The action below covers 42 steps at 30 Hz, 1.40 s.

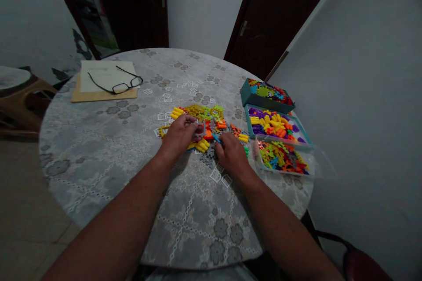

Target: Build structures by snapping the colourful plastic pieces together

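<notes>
Over a pile of coloured plastic building pieces (198,112), my left hand (180,134) pinches a grey flat building piece (200,130) between thumb and fingers. My right hand (231,151) is closed on a small blue building piece (216,138), whose tip points toward the grey one. Orange pieces (208,131) lie between the two hands. Yellow tube pieces (201,145) sit just below my left hand, and grey toothed pieces (208,157) lie left of my right hand. My fingers partly cover both held pieces.
At the right stand a teal box (267,96) of building pieces, an open tray (249,125) of purple, yellow and orange ones, and a clear plastic box (283,171) with more. Black-framed glasses (121,88) rest on paper (99,72) at the far left. A patterned cloth covers the round table (108,153).
</notes>
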Each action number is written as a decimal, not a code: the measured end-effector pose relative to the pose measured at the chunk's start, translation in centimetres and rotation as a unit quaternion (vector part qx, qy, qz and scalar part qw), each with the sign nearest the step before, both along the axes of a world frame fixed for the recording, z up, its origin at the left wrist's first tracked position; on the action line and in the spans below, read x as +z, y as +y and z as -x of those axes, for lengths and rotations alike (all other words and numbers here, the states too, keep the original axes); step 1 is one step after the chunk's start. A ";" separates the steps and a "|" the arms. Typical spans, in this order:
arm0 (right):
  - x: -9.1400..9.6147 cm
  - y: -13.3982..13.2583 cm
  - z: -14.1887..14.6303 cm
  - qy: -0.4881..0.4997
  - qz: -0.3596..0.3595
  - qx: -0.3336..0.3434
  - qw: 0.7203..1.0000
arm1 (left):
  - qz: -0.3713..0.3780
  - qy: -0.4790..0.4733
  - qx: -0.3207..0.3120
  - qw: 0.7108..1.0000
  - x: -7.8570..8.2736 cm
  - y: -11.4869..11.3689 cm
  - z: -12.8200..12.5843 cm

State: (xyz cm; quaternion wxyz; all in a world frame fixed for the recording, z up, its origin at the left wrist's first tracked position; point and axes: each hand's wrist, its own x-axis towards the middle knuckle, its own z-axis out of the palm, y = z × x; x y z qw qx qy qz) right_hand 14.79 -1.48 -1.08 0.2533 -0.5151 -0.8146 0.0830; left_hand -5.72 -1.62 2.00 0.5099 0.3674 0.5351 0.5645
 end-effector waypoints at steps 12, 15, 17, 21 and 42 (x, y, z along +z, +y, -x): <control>0.6 -1.0 0.3 0.450 0.221 0.001 0.865 | -0.038 0.015 -0.124 0.991 -1.1 -0.4 -1.0; 0.4 -1.2 0.6 0.445 0.225 0.005 0.867 | -0.042 0.016 -0.154 0.987 -0.9 -0.7 -1.2; 0.3 -1.1 0.4 0.439 0.232 0.006 0.868 | -0.044 0.012 -0.161 0.986 -0.6 -0.8 -1.3; 0.5 -0.5 -1.3 0.356 0.194 0.007 0.914 | -0.040 0.002 -0.142 0.989 -0.2 -0.7 -1.1; 3.0 -1.0 -4.1 -0.106 0.116 0.115 0.981 | -0.011 -0.045 0.009 0.999 0.1 -0.1 -0.5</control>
